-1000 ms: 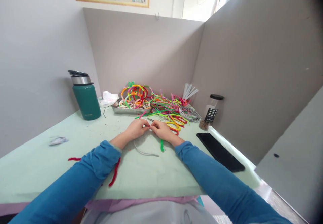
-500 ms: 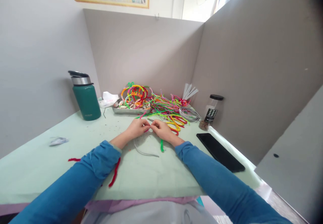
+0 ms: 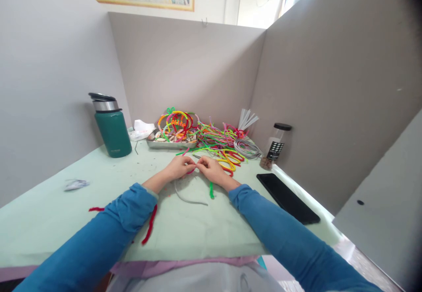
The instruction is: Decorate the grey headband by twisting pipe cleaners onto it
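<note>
Stem [image 3: 186,151], fuzzy and pink, is pinched between the thumb and fingers of my left hand [image 3: 180,167], one stretch standing out above the fingers and a bit showing below, over the middle of the table [image 3: 184,235]. My right hand [image 3: 212,170] meets it tip to tip, thumb and finger drawn in; whether they press on pink or on each other, I cannot tell. Both sleeves [image 3: 130,208] are blue and pushed up off my wrists

Just below my hands a grey wire [image 3: 188,201] curves across the cloth, and a green piece [image 3: 211,190] pokes out under my right wrist. By my left forearm lies a red piece [image 3: 150,227]. Beyond my right hand are yellow loops [image 3: 227,163], then a bright heap [image 3: 216,135], with a wire coil [image 3: 248,149] at its right. A metal tray [image 3: 171,145] of small pieces sits left of the heap. Farther left stands a green flask [image 3: 114,134]; on my right, a jar [image 3: 275,146] and a black phone [image 3: 287,198]
</note>
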{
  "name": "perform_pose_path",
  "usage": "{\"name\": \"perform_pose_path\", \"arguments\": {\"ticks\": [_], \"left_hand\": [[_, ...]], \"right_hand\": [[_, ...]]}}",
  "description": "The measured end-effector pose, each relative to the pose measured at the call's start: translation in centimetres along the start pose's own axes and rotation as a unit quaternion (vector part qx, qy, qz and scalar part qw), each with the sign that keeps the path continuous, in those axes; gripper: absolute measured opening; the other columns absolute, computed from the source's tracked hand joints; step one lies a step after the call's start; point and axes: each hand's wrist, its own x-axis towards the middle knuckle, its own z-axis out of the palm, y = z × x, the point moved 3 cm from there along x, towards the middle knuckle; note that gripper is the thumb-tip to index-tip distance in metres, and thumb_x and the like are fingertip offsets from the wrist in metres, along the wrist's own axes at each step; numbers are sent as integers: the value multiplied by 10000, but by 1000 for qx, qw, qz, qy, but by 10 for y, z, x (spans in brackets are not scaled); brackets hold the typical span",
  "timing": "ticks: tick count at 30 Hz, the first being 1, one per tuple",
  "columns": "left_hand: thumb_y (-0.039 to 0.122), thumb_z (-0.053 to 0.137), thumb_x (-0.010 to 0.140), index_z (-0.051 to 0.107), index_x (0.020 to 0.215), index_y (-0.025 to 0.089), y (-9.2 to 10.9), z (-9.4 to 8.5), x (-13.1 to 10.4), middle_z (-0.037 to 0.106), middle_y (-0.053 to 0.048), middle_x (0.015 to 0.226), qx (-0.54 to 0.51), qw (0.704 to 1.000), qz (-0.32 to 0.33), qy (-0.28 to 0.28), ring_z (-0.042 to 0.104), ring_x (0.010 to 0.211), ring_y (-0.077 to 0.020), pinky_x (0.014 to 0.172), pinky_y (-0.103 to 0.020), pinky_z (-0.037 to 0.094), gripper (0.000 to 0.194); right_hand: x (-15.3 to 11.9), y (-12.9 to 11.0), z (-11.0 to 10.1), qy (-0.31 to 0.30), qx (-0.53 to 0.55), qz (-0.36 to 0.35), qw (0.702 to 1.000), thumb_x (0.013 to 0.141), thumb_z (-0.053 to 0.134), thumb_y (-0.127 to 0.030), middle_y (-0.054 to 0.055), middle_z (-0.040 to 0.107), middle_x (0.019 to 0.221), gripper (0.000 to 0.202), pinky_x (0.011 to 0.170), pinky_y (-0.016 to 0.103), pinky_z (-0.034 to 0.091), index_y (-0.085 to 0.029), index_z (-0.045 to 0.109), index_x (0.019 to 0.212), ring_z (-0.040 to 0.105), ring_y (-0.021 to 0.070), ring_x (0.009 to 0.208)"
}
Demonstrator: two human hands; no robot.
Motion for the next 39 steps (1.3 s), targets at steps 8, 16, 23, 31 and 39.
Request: {"name": "perform_pose_path", "arguments": {"ticks": [8, 16, 23, 31, 39], "left_hand": [[429, 508, 742, 604, 717, 156, 1, 0, -1, 465, 42, 427, 26, 1000, -9, -9, 427, 362, -89, 382, -190, 314, 290], [474, 511, 731, 606, 749, 165, -6, 2, 3, 464, 43, 453, 20, 999, -17, -27, 426, 377, -91, 389, -192, 306, 324], [451, 489, 751, 607, 738, 166, -2, 1, 0, 441, 48, 408, 23, 999, -6, -34, 397, 359, -89, 379, -193, 289, 309], [451, 481, 761, 557, 694, 170, -6, 1, 2, 469, 45, 438, 26, 1000, 6, -15, 426, 368, -90, 386, -190, 308, 299], [469, 469, 764, 549, 676, 162, -4, 1, 1, 443, 48, 394, 21, 999, -8, -25, 392, 352, -87, 381, -192, 285, 329]], "right_hand": [[1, 0, 1, -17, -24, 15, 999, 811, 508, -264, -1, 565, 656, 129, 555, 232, 319, -166, 563, 747, 467, 110, 596], [1, -2, 1, -20, -32, 17, 999, 806, 522, -261, 1, 572, 668, 118, 559, 240, 326, -163, 572, 766, 479, 116, 600], [2, -2, 1, -12, -34, 24, 999, 802, 529, -250, 11, 587, 699, 103, 572, 247, 335, -161, 575, 779, 489, 123, 621], [2, -1, 1, -4, -15, 14, 1000, 802, 530, -248, 8, 593, 700, 101, 581, 240, 335, -163, 584, 789, 495, 115, 626], [2, -1, 1, -9, -18, 6, 1000, 809, 517, -250, 10, 594, 712, 114, 586, 240, 336, -159, 586, 798, 492, 116, 635]]}}
